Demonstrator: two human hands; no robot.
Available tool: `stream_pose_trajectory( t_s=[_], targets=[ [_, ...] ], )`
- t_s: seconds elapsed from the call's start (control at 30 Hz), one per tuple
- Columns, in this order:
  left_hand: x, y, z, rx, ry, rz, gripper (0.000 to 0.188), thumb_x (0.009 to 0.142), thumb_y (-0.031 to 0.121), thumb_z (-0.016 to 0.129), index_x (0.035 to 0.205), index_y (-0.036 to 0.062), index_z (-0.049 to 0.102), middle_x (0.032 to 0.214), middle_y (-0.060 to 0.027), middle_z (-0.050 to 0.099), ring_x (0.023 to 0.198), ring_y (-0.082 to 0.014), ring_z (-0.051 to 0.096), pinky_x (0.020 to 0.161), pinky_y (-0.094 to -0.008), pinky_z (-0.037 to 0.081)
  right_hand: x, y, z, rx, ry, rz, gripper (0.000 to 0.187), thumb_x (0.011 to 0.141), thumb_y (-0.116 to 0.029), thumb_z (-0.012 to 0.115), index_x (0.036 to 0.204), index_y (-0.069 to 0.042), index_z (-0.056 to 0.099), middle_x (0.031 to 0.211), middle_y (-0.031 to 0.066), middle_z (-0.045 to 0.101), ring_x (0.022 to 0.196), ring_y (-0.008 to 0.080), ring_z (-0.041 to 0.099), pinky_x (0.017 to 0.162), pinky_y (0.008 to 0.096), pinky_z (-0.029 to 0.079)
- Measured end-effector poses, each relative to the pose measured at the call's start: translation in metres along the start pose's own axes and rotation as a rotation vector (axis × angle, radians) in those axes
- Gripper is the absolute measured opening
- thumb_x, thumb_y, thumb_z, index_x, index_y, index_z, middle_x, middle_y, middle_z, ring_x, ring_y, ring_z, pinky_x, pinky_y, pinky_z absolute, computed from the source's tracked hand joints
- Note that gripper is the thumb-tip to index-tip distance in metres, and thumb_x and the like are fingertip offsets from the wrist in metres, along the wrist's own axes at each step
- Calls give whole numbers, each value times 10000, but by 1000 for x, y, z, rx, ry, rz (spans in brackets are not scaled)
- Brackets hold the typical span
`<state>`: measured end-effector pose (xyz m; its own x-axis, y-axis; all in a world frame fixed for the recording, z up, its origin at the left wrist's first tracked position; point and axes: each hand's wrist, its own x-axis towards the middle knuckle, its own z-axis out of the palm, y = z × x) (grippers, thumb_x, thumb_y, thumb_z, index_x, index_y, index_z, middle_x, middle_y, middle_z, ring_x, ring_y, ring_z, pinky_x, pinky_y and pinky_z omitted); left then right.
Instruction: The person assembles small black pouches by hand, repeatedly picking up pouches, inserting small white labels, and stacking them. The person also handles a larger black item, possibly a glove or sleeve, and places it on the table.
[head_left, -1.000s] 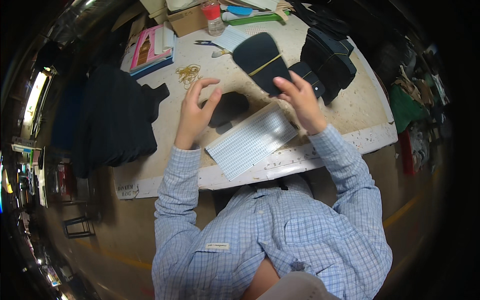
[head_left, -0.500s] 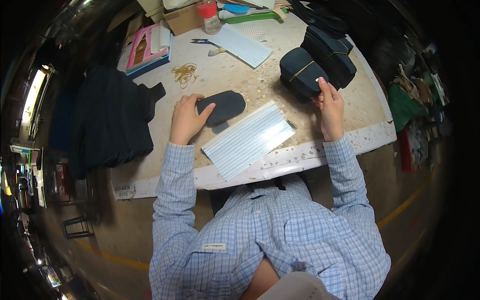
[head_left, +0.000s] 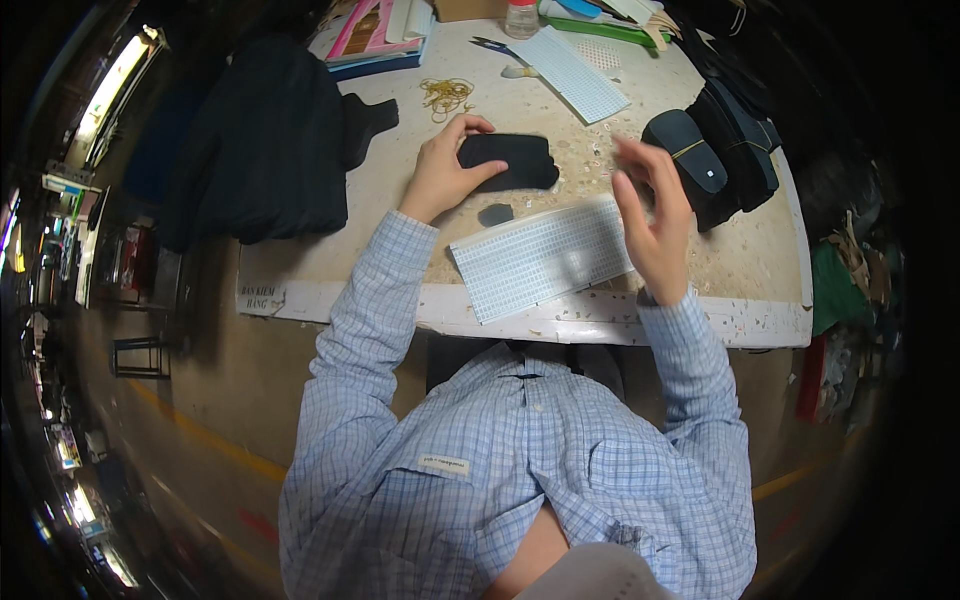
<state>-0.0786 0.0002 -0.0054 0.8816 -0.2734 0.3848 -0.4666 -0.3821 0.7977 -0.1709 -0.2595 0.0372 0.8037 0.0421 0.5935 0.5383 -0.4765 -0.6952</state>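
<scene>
My left hand (head_left: 447, 172) grips the left end of a dark, rounded flat pad (head_left: 522, 162), perhaps a stack, lying on the table. Its thumb rests on the near side and its fingers curl round the far side. Above the right end of a white sheet of small printed labels (head_left: 535, 258), my right hand (head_left: 657, 222) is raised with fingers apart, its fingertips slightly blurred. I see nothing held in it. To its right lies a dark bundle of rounded pads (head_left: 685, 150), tied with a yellow rubber band and bearing a small white sticker. A small dark scrap (head_left: 495, 214) lies between pad and sheet.
More banded dark pads (head_left: 742, 150) lie at the right. Further back are a second label sheet (head_left: 570, 75), thread snips (head_left: 493, 46), loose rubber bands (head_left: 446, 97), a clear jar (head_left: 521, 20) and a pile of books (head_left: 375, 40). Black cloth (head_left: 265, 150) hangs over the left edge.
My right hand has left the banded bundle and moved left over the label sheet; the white sticker stays on the bundle. My left hand keeps hold of the pad. The view has shifted.
</scene>
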Motion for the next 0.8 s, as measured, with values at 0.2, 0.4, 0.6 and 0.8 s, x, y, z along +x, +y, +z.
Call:
stream_pose_trajectory(
  t_s=[0.2,0.4,0.6,0.8],
  targets=[
    [-8,-6,-3,62,-11,-110,360,785,74,775,1081,65,571,967,-96,675,892,-175,651,811,-298,514,53,48,75,388,-178,331,554,980,-399,542,1419,-72,458,1461,208,428,1413,351,325,1145,428,270],
    [-22,3,-13,109,55,-121,300,823,103,740,1083,29,609,958,-110,692,890,-176,669,808,-308,521,76,54,96,-109,-647,-123,350,840,-208,718,1128,-32,626,1082,200,654,1033,400,610,875,427,490],
    [-144,17,-66,-69,540,-54,135,938,75,606,1036,-17,619,908,-90,688,784,-133,668,756,-231,514,89,47,95,-202,-641,-259,278,824,-180,727,1038,-22,646,917,201,678,828,392,648,730,424,510],
    [-188,-5,-148,-892,1016,-599,342,957,185,516,1188,-66,503,1200,-210,557,1127,-296,560,1004,-411,447,90,48,100,-284,-636,-205,301,827,-208,735,1047,-22,648,915,216,681,836,395,658,727,429,518]
  ],
)
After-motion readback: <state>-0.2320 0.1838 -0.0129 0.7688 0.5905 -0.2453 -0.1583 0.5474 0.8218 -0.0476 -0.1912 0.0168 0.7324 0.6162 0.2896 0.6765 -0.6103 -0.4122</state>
